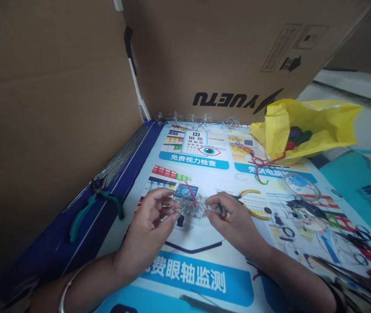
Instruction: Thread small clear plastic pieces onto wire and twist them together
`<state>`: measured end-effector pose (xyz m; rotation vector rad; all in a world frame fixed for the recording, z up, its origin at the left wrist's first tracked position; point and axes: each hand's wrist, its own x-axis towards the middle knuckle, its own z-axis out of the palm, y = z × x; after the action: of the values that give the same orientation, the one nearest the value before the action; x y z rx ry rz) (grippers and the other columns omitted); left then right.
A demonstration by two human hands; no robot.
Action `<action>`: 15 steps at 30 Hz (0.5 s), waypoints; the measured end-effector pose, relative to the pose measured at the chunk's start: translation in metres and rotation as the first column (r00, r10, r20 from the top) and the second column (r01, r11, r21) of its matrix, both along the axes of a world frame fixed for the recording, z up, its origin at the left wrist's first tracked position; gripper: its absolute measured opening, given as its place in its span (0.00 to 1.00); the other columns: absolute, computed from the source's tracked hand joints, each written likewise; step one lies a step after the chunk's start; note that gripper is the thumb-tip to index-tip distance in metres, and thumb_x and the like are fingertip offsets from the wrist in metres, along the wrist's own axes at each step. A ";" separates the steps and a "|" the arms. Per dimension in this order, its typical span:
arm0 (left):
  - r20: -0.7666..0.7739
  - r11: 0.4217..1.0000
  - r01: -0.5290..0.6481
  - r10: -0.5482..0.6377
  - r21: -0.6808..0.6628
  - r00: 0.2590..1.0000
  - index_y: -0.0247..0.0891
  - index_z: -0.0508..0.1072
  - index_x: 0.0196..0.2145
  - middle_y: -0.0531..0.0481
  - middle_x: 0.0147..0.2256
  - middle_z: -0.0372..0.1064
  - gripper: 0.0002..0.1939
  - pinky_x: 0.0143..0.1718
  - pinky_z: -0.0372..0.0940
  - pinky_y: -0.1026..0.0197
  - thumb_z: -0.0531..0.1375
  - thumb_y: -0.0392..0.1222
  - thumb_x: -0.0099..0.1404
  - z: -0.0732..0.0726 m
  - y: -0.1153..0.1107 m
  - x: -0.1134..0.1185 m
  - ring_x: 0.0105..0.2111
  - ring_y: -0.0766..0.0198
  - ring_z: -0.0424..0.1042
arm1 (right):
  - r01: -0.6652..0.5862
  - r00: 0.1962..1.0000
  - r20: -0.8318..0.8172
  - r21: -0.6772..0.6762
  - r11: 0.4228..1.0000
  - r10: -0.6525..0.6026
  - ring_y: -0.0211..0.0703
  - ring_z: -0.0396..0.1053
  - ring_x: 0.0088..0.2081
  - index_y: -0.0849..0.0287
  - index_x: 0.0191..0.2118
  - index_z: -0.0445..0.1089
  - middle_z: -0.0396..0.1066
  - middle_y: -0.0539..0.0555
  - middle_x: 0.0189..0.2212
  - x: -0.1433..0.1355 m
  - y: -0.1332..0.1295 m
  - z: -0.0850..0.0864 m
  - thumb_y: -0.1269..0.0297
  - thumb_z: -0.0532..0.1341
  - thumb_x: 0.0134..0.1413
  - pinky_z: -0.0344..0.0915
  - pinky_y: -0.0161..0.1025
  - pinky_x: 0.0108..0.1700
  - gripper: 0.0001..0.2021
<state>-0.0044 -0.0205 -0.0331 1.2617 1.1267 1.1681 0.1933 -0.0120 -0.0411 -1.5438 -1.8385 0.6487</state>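
Note:
A small tangled piece of bent silver wire (190, 206) is held between my two hands above the printed sheet. On its left side, my left hand (155, 213) pinches it between thumb and fingers. My right hand (229, 213) grips its right edge, and a bit of green shows between the fingers. A thin red strand (190, 191) stands up from the wire piece. Just beyond my right hand lie pliers with yellow handles (253, 204), their jaws partly hidden by that hand.
Teal-handled pliers (96, 206) lie at the left by a bundle of straight wires (120, 156). Several wire pieces (192, 118) line the back below a cardboard wall (205, 56). A yellow bag (312, 126) stands back right; scissors (355, 237) lie at the right.

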 end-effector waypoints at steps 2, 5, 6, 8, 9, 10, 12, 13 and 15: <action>0.007 1.000 0.005 -0.005 -0.005 1.000 0.40 0.62 0.47 0.49 0.36 0.69 0.19 0.41 0.65 0.62 0.59 0.36 0.57 0.000 -0.001 0.000 0.39 0.63 0.70 | 0.006 1.000 0.000 0.010 1.000 -0.006 0.37 0.64 0.28 0.57 0.31 0.67 0.66 0.51 0.28 -0.001 0.000 0.000 0.68 0.58 0.46 0.63 0.33 0.28 0.04; 0.016 1.000 0.012 -0.012 0.001 1.000 0.40 0.62 0.47 0.48 0.37 0.69 0.19 0.41 0.65 0.62 0.59 0.36 0.57 0.000 -0.003 0.000 0.39 0.64 0.70 | 0.009 1.000 0.011 0.011 1.000 -0.009 0.37 0.63 0.26 0.57 0.29 0.68 0.66 0.50 0.25 -0.002 0.000 0.001 0.69 0.58 0.46 0.62 0.33 0.27 0.03; 0.017 1.000 0.013 -0.013 0.004 1.000 0.40 0.62 0.47 0.48 0.37 0.69 0.19 0.41 0.65 0.62 0.59 0.36 0.57 0.000 -0.003 0.000 0.39 0.64 0.70 | 0.008 1.000 0.014 0.005 1.000 -0.008 0.37 0.63 0.26 0.57 0.29 0.68 0.66 0.50 0.25 -0.002 0.001 0.002 0.69 0.58 0.46 0.62 0.33 0.27 0.03; 0.015 1.000 0.010 -0.010 0.006 1.000 0.40 0.63 0.47 0.48 0.37 0.69 0.19 0.41 0.65 0.62 0.59 0.36 0.57 0.000 -0.003 0.000 0.39 0.64 0.70 | 0.003 1.000 0.013 -0.013 1.000 -0.003 0.36 0.62 0.25 0.57 0.29 0.69 0.66 0.49 0.24 -0.001 0.001 0.004 0.69 0.57 0.47 0.61 0.33 0.28 0.04; 0.013 1.000 0.011 -0.011 0.008 1.000 0.40 0.63 0.47 0.48 0.37 0.69 0.19 0.41 0.65 0.62 0.59 0.35 0.57 -0.001 -0.002 0.000 0.39 0.64 0.69 | 0.005 1.000 0.009 -0.024 1.000 -0.005 0.36 0.62 0.25 0.57 0.29 0.69 0.66 0.49 0.23 0.000 0.002 0.004 0.68 0.57 0.47 0.61 0.34 0.28 0.04; 0.009 1.000 0.013 -0.013 0.009 1.000 0.40 0.63 0.47 0.48 0.37 0.69 0.18 0.41 0.65 0.62 0.59 0.35 0.57 -0.001 -0.002 -0.001 0.39 0.64 0.69 | 0.009 1.000 0.001 -0.037 0.999 -0.009 0.36 0.62 0.25 0.57 0.30 0.69 0.66 0.49 0.23 0.001 0.002 0.005 0.68 0.57 0.47 0.61 0.34 0.28 0.04; 0.001 1.000 0.016 -0.016 0.011 1.000 0.40 0.63 0.47 0.49 0.36 0.69 0.18 0.42 0.64 0.62 0.59 0.35 0.58 -0.001 -0.001 -0.001 0.39 0.64 0.69 | 0.013 1.000 -0.019 -0.068 0.998 -0.014 0.36 0.63 0.25 0.57 0.30 0.69 0.67 0.48 0.23 0.003 0.003 0.006 0.67 0.57 0.48 0.61 0.33 0.29 0.04; -0.001 1.000 0.015 -0.015 0.012 1.000 0.40 0.63 0.47 0.49 0.36 0.69 0.18 0.42 0.64 0.62 0.59 0.35 0.58 -0.001 0.000 -0.001 0.39 0.64 0.69 | 0.011 0.999 -0.029 -0.085 0.996 -0.014 0.36 0.63 0.25 0.58 0.30 0.69 0.67 0.48 0.23 0.004 0.004 0.006 0.67 0.57 0.48 0.61 0.33 0.29 0.04; -0.001 1.000 0.003 -0.003 0.013 1.000 0.40 0.63 0.46 0.49 0.36 0.69 0.18 0.42 0.64 0.61 0.59 0.34 0.57 -0.002 0.000 -0.001 0.39 0.64 0.69 | 0.002 0.998 -0.058 -0.120 0.993 -0.009 0.36 0.63 0.25 0.58 0.30 0.69 0.67 0.48 0.23 0.006 0.005 0.005 0.66 0.57 0.49 0.60 0.33 0.29 0.05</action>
<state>-0.0054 -0.0201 -0.0346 1.2736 1.1189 1.1750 0.1996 -0.0073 -0.0365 -1.5889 -1.7800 0.8059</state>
